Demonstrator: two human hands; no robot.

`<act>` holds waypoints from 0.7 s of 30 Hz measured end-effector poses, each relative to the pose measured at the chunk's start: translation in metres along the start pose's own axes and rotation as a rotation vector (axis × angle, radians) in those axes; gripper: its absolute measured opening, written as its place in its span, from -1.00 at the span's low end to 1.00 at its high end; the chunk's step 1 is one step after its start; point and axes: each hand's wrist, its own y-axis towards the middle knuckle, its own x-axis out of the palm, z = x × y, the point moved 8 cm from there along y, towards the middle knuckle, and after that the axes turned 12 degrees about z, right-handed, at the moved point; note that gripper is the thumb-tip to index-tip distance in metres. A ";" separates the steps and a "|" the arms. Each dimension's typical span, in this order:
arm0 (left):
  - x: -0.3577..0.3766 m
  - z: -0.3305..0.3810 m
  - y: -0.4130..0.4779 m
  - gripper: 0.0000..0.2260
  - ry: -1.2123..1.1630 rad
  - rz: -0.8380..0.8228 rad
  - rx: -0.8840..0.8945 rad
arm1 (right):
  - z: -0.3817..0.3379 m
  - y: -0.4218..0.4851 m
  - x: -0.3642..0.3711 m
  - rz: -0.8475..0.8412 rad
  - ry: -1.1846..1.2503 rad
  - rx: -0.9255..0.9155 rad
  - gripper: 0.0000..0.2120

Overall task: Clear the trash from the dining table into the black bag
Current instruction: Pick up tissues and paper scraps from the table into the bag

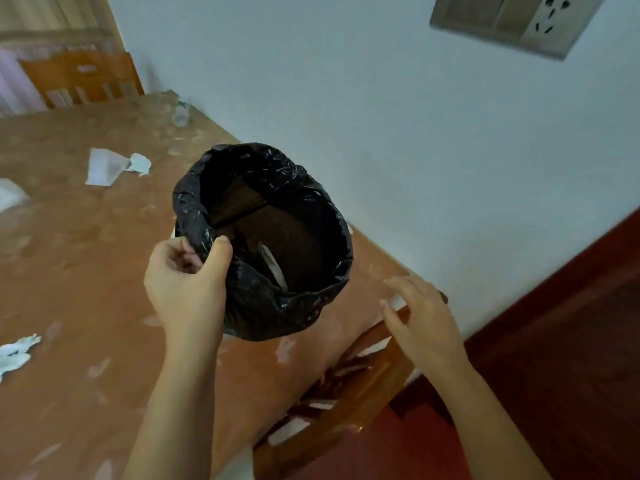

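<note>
My left hand (187, 282) grips the near rim of the black bag (287, 306), holding it open above the dining table (86, 271). A pale scrap (273, 266) shows inside the bag. My right hand (422, 317) hovers with fingers spread to the right of the bag, over the table's right edge, holding nothing. On the table lie a white paper piece (104, 167) with a crumpled tissue (140, 163) beside it at the far left, a white scrap (10, 195) at the left edge, and crumpled tissue (15, 353) at the near left.
A clear plastic bottle (181, 112) stands at the table's far edge by the white wall. A wooden chair (83, 81) is behind the table, another chair back (346, 386) at the near right. Dark red floor (571, 341) lies to the right.
</note>
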 end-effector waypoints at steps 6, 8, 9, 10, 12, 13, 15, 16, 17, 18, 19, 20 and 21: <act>0.017 -0.016 0.005 -0.76 0.118 0.124 0.028 | 0.032 0.044 0.051 -0.106 0.106 -0.020 -0.73; 0.022 -0.020 0.003 -0.77 0.163 0.167 0.028 | 0.042 0.065 0.067 -0.134 0.124 -0.051 -0.73; 0.025 -0.022 0.002 -0.77 0.184 0.185 0.030 | 0.048 0.076 0.076 -0.150 0.139 -0.067 -0.73; 0.029 -0.024 -0.001 -0.77 0.199 0.205 0.032 | 0.054 0.088 0.085 -0.170 0.155 -0.080 -0.73; 0.036 -0.026 -0.011 -0.76 0.216 0.252 0.023 | 0.067 0.109 0.103 -0.230 0.181 -0.090 -0.72; 0.040 -0.027 -0.017 -0.75 0.221 0.282 0.015 | 0.074 0.120 0.112 -0.265 0.196 -0.094 -0.72; 0.050 -0.028 -0.028 -0.75 0.237 0.339 0.006 | 0.088 0.139 0.131 -0.330 0.221 -0.109 -0.72; 0.055 -0.030 -0.033 -0.75 0.251 0.364 0.004 | 0.095 0.148 0.140 -0.358 0.222 -0.121 -0.72; 0.061 -0.032 -0.038 -0.75 0.268 0.385 0.002 | 0.102 0.157 0.149 -0.379 0.226 -0.132 -0.72; 0.066 -0.034 -0.040 -0.74 0.288 0.401 -0.003 | 0.107 0.165 0.158 -0.395 0.237 -0.136 -0.73; 0.072 -0.036 -0.042 -0.74 0.308 0.415 -0.008 | 0.113 0.172 0.167 -0.406 0.251 -0.135 -0.74; 0.077 -0.037 -0.044 -0.74 0.327 0.427 -0.011 | 0.117 0.179 0.176 -0.419 0.259 -0.132 -0.75; 0.082 -0.039 -0.045 -0.74 0.341 0.439 -0.013 | 0.120 0.184 0.185 -0.437 0.258 -0.130 -0.75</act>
